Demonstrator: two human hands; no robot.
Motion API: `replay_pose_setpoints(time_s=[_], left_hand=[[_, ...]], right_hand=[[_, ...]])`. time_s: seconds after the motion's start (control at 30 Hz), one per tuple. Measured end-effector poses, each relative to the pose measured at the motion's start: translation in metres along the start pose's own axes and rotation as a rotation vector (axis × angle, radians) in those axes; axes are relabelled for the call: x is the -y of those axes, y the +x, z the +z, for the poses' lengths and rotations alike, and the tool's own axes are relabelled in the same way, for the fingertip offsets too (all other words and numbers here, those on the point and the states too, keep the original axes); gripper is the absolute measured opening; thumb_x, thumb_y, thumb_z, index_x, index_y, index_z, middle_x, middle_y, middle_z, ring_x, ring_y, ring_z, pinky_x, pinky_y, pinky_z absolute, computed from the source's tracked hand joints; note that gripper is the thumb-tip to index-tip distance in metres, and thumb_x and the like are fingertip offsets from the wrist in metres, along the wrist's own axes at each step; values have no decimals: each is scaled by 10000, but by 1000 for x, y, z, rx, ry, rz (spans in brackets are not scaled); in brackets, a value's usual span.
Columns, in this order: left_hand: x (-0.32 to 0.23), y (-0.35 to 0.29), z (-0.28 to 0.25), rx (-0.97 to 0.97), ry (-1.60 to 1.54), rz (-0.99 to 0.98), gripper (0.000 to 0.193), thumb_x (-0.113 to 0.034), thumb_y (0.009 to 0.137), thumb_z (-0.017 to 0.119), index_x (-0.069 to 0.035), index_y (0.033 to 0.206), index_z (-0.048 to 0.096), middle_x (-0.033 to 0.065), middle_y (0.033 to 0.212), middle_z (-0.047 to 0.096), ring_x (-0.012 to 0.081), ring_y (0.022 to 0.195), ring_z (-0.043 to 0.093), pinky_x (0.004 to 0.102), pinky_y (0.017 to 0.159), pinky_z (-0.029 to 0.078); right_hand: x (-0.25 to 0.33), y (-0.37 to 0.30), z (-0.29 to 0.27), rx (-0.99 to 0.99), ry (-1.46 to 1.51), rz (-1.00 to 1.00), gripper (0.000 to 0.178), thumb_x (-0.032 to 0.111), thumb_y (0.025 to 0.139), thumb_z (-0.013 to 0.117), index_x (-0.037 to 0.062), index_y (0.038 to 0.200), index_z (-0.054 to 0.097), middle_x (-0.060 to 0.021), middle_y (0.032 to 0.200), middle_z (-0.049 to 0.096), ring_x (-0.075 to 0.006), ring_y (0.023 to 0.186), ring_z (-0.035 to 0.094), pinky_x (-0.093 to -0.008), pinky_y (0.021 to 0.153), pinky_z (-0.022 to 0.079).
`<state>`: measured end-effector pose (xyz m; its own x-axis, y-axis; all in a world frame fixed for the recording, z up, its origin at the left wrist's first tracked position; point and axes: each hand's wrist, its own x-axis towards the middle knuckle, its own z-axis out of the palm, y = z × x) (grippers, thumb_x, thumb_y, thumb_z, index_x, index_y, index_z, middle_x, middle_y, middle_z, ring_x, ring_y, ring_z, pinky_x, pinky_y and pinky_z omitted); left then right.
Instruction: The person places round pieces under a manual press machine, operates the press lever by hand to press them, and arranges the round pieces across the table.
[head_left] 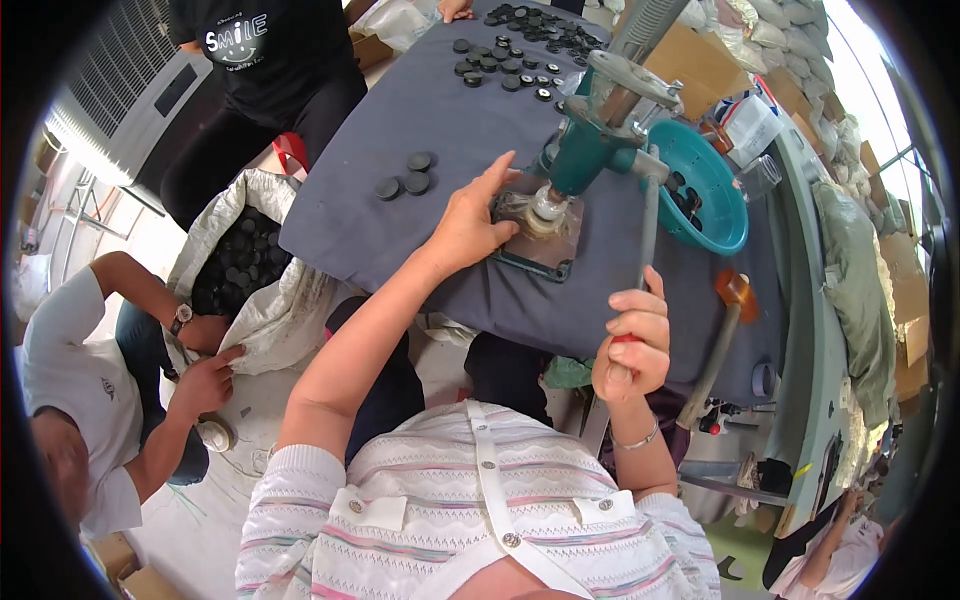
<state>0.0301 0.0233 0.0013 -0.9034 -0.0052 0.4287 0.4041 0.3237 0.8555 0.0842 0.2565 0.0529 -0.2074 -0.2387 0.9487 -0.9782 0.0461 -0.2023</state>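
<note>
A green hand press (577,160) stands on the cloth-covered table in front of me, with its lever (650,220) hanging down on the right side. My right hand (632,350) is wrapped round the lever's lower end, where a bit of red shows between the fingers. On the left of the press base (535,262), my left hand (472,225) lies with thumb and fingers apart, next to the pressing spot. The ram's pale tip (548,203) is down on a light round piece there; whether my fingertips touch anything is hard to see.
Three black round caps (416,175) lie left of the press, and many more (510,60) at the far end. A teal basket (700,190) with dark pieces and an orange-headed mallet (736,292) are on the right. A co-worker reaches into a white sack (245,270) of black caps.
</note>
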Motion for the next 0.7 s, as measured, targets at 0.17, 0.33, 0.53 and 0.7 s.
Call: replay_pose_setpoints(time_s=[0.17,0.33,0.53,0.7], left_hand=[[7,-12,0,-58,-19,-56,874,26,725,708,-93,1497,315,146,1311,597,281,1217,568,367,1047,439],[4,-7,6,-121,21,-54,817,-19,707,725,-68,1449,388,150,1265,622,314,1080,605,376,903,497],[0,13,33,-98,61,-19,849,-94,664,811,-80,1424,433,125,1143,664,310,1048,590,384,916,466],[3,14,33,-99,57,-36,832,-107,663,811,-93,1413,451,98,1096,678,296,1042,582,403,937,448]], right_hand=[[1,66,-11,-36,54,-20,377,372,974,525,28,822,488,-129,773,584,-277,732,622,-547,860,505],[-32,171,-12,-255,223,256,256,226,991,475,-14,968,559,-142,794,607,-184,622,580,-300,523,496],[-131,227,-25,-359,364,421,260,205,994,492,-44,1028,559,-126,819,573,-136,562,457,-252,449,333],[-165,233,-21,-371,381,515,276,231,990,522,-40,1037,553,-113,813,570,-113,562,442,-233,439,304]])
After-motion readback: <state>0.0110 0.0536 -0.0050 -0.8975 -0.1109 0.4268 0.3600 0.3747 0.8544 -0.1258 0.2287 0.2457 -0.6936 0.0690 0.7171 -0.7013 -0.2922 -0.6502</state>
